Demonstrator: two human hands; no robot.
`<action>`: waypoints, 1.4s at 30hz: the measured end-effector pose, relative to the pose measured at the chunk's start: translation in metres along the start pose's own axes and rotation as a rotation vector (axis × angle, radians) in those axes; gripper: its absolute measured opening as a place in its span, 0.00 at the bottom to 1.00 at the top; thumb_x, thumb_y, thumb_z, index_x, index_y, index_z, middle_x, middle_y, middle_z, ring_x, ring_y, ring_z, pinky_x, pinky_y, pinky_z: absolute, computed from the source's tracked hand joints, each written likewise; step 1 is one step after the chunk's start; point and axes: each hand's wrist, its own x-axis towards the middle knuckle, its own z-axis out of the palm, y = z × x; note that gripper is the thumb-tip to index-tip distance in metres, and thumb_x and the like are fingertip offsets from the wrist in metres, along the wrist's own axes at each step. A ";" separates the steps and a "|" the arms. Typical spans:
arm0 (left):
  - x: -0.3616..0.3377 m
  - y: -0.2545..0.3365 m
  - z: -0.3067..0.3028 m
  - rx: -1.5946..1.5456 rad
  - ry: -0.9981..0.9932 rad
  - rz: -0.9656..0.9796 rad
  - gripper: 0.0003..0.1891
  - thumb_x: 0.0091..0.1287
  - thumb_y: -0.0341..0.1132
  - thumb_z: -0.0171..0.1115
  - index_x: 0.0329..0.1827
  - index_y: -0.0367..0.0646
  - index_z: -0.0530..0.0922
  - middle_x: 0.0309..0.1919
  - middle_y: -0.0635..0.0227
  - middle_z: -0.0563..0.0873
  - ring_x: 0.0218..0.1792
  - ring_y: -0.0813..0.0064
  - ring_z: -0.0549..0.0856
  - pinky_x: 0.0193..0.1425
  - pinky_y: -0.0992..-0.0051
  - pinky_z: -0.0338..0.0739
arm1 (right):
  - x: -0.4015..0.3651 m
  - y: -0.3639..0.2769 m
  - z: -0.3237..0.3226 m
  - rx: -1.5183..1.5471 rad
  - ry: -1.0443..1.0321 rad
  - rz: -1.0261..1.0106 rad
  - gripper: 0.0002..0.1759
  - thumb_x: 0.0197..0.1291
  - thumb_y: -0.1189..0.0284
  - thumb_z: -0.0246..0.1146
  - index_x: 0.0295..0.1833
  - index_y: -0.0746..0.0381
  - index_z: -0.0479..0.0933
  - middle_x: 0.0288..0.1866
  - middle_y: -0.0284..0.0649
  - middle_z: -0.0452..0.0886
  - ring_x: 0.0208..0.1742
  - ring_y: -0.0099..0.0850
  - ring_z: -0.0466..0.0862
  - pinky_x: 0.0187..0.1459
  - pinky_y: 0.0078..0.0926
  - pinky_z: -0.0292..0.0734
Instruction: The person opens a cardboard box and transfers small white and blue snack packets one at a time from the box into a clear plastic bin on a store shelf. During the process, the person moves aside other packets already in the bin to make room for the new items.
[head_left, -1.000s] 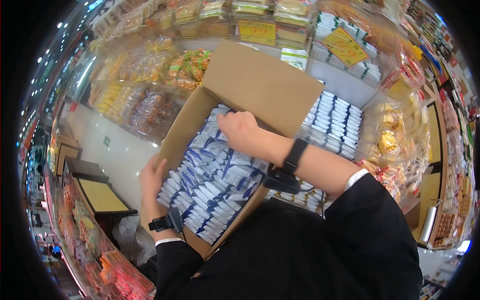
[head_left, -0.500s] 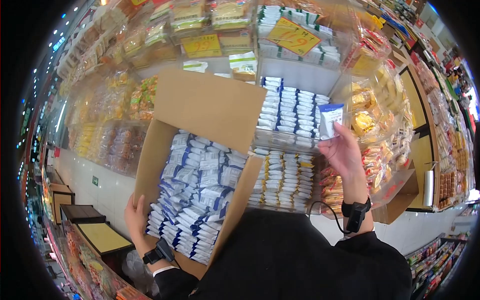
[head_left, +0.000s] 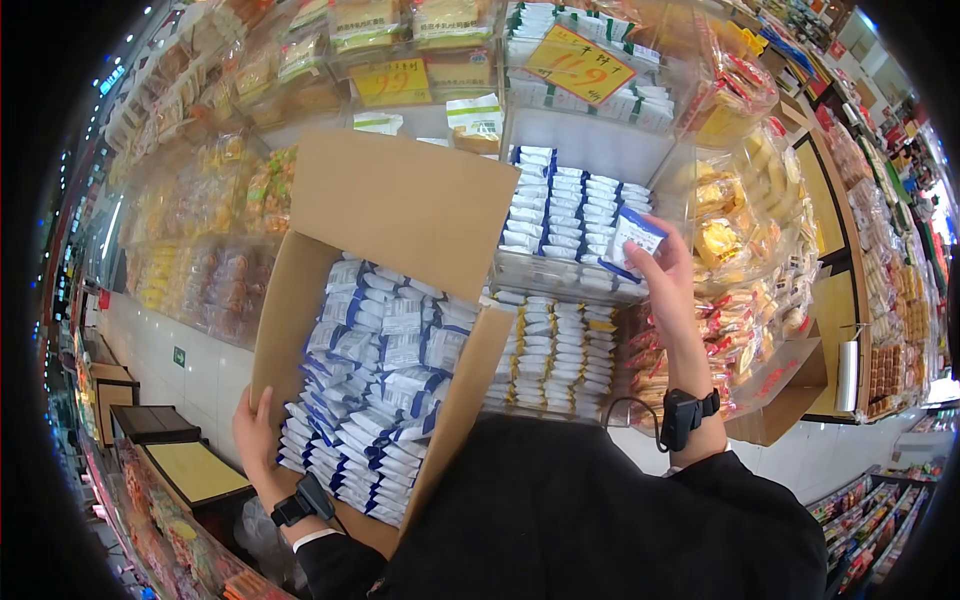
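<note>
My right hand (head_left: 672, 272) pinches a small white-and-blue snack packet (head_left: 634, 240) over the right side of a clear display bin (head_left: 560, 268). Rows of matching packets (head_left: 567, 212) are stacked in that bin. With my left hand (head_left: 256, 432) I hold the left wall of an open cardboard box (head_left: 400, 200), thumb up along its edge. The box tilts against my body, its top flap raised. Inside lie many white-and-blue packets (head_left: 400, 345), neatly rowed toward the bottom and more jumbled higher up. The fingertips of my left hand are partly hidden by the box.
Below the bin sits another compartment of white-and-yellow packets (head_left: 560, 345). Bags of red-wrapped snacks (head_left: 672, 340) stand to the right, near another open carton (head_left: 780, 400). Yellow price signs (head_left: 580, 65) hang above. A yellow-topped stand (head_left: 200, 470) is at lower left.
My right hand has turned and shifted slightly left, bringing the packet from upright to tilted, closer over the bin's rows. My left hand still holds the box; the whole view has shifted a little.
</note>
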 end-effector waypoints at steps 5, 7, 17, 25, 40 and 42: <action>-0.002 0.009 -0.002 -0.002 -0.002 -0.067 0.22 0.74 0.44 0.63 0.63 0.38 0.80 0.46 0.49 0.90 0.48 0.58 0.89 0.54 0.65 0.79 | 0.041 0.017 -0.012 -0.316 -0.148 -0.098 0.27 0.58 0.79 0.73 0.62 0.65 0.74 0.49 0.40 0.82 0.43 0.22 0.83 0.45 0.22 0.80; -0.001 0.004 -0.001 0.021 0.002 -0.067 0.22 0.73 0.44 0.63 0.63 0.39 0.80 0.46 0.49 0.90 0.48 0.57 0.89 0.54 0.65 0.79 | 0.062 0.009 0.000 -0.320 -0.179 -0.106 0.28 0.58 0.77 0.74 0.64 0.63 0.75 0.43 0.37 0.83 0.42 0.23 0.84 0.44 0.24 0.81; -0.001 0.010 -0.002 0.060 0.000 -0.089 0.22 0.73 0.45 0.63 0.63 0.40 0.81 0.47 0.46 0.89 0.49 0.53 0.89 0.54 0.63 0.79 | 0.194 0.100 0.004 -0.824 -0.051 -0.267 0.18 0.54 0.74 0.76 0.50 0.68 0.84 0.38 0.43 0.89 0.40 0.29 0.89 0.44 0.28 0.83; 0.000 0.008 0.000 -0.029 -0.013 -0.095 0.22 0.73 0.44 0.64 0.65 0.39 0.79 0.45 0.48 0.89 0.48 0.58 0.89 0.54 0.65 0.80 | 0.207 0.141 0.009 -0.937 0.029 -0.360 0.16 0.58 0.70 0.73 0.51 0.63 0.84 0.42 0.45 0.88 0.44 0.41 0.89 0.47 0.35 0.83; -0.001 0.009 -0.001 -0.006 -0.014 -0.111 0.22 0.74 0.42 0.64 0.65 0.38 0.78 0.46 0.48 0.89 0.46 0.61 0.89 0.53 0.67 0.80 | 0.198 0.149 0.003 -0.819 0.131 -0.493 0.13 0.61 0.73 0.72 0.49 0.66 0.80 0.46 0.46 0.81 0.38 0.39 0.89 0.40 0.35 0.83; -0.001 0.009 -0.003 0.033 -0.011 -0.103 0.23 0.74 0.43 0.64 0.65 0.38 0.78 0.47 0.47 0.89 0.47 0.59 0.89 0.53 0.67 0.80 | 0.196 0.147 0.004 -0.768 0.145 -0.503 0.13 0.61 0.74 0.72 0.48 0.67 0.80 0.45 0.46 0.81 0.40 0.38 0.90 0.40 0.34 0.84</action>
